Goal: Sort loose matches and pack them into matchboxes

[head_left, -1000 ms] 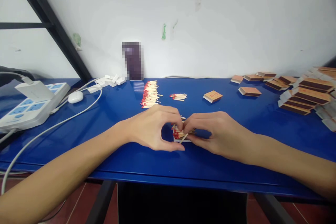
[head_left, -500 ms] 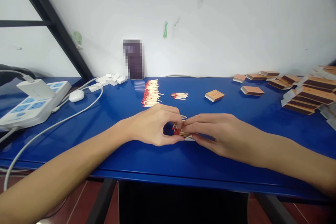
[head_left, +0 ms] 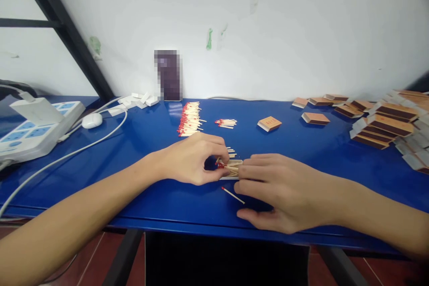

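Note:
My left hand (head_left: 199, 158) is closed in a pinch around red-tipped matches (head_left: 231, 170) at the left part of a small white matchbox tray (head_left: 231, 178). The matches lie partly in the tray, heads toward my left fingers. My right hand (head_left: 271, 192) is open, its thumb spread from the fingers; the fingertips cover the tray's right end. Between that thumb and the tray, a single loose match (head_left: 233, 195) rests slantwise on the blue table (head_left: 161, 201). Just behind the tray, more matches (head_left: 231, 152) show, partly hidden by my left hand.
A large match pile (head_left: 190, 118) and a smaller bunch (head_left: 227, 123) lie farther back. One matchbox (head_left: 269, 123) sits right of them; many matchboxes (head_left: 390, 125) are stacked at far right. Left are white pieces (head_left: 139, 100), an earbud case (head_left: 92, 120), cables and a power strip (head_left: 36, 132).
My right hand has drawn back toward the near right and its fingers have spread. The tray shows more, and a loose match now lies in front of it. My left hand keeps its pinch.

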Action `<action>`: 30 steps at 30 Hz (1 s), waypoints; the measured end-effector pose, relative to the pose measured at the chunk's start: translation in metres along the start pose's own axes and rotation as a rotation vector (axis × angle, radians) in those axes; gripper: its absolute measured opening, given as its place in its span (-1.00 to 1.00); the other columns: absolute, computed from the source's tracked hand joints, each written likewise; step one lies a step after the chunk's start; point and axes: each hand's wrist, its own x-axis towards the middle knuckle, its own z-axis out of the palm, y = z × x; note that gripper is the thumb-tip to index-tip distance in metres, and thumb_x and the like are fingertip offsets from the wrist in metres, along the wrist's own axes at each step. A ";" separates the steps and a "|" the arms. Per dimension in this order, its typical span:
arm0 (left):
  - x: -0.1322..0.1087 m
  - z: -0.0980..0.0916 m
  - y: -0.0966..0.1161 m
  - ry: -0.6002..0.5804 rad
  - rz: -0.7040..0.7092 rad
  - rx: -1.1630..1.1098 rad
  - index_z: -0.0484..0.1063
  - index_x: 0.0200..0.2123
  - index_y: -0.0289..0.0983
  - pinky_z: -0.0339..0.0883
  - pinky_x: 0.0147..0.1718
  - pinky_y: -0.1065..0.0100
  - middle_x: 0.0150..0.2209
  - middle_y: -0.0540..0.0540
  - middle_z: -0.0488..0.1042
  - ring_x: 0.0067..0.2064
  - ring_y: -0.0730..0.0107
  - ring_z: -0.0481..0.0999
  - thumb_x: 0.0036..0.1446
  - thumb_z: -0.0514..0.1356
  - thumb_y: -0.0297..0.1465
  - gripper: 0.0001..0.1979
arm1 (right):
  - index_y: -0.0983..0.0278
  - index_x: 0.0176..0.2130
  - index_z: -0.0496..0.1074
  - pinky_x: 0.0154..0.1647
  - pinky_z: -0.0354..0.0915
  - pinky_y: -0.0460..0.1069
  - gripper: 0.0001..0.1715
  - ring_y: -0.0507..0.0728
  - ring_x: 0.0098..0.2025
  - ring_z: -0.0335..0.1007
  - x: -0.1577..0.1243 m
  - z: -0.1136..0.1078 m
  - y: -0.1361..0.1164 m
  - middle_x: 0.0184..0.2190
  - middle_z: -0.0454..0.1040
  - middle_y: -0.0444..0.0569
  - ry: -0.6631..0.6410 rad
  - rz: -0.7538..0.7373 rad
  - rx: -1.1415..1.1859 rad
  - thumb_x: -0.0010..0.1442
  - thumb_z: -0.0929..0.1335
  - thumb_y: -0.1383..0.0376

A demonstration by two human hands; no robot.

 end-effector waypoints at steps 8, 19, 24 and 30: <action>0.000 0.001 0.002 0.135 0.048 -0.023 0.48 -0.23 -0.26 0.39 -0.22 0.36 -0.25 -0.04 0.54 -0.24 0.42 0.50 0.09 0.06 -0.61 -0.73 | 0.26 -0.33 0.43 -0.27 0.31 0.03 -0.87 0.11 -0.34 0.41 -0.001 -0.004 0.001 -0.32 0.54 -0.03 -0.150 0.044 0.023 0.26 0.29 0.38; 0.004 0.009 0.005 0.098 0.031 -0.023 0.46 -0.09 -0.27 0.39 -0.25 0.40 -0.26 -0.05 0.52 -0.28 0.45 0.50 0.17 0.13 -0.53 -0.75 | 0.22 -0.37 0.40 -0.45 0.12 -0.08 -0.96 -0.02 -0.49 0.23 -0.008 -0.021 0.041 -0.50 0.40 -0.20 0.023 0.278 0.291 0.14 0.35 0.34; 0.003 0.006 0.001 0.195 0.014 -0.008 0.49 -0.19 -0.28 0.38 -0.27 0.42 -0.26 -0.02 0.57 -0.28 0.47 0.52 0.14 0.06 -0.57 -0.75 | 0.22 -0.42 0.41 -0.39 0.10 -0.05 -0.89 -0.02 -0.54 0.13 -0.002 -0.008 0.039 -0.62 0.33 -0.24 0.022 0.319 0.204 0.17 0.35 0.30; -0.001 -0.005 -0.007 0.105 0.025 0.093 0.48 -0.19 -0.31 0.34 -0.23 0.33 -0.29 -0.06 0.52 -0.27 0.37 0.47 0.13 0.14 -0.39 -0.80 | 0.24 -0.38 0.46 -0.49 0.07 -0.08 -0.87 0.01 -0.56 0.17 0.000 0.004 0.032 -0.71 0.23 -0.23 0.049 0.331 0.214 0.19 0.33 0.28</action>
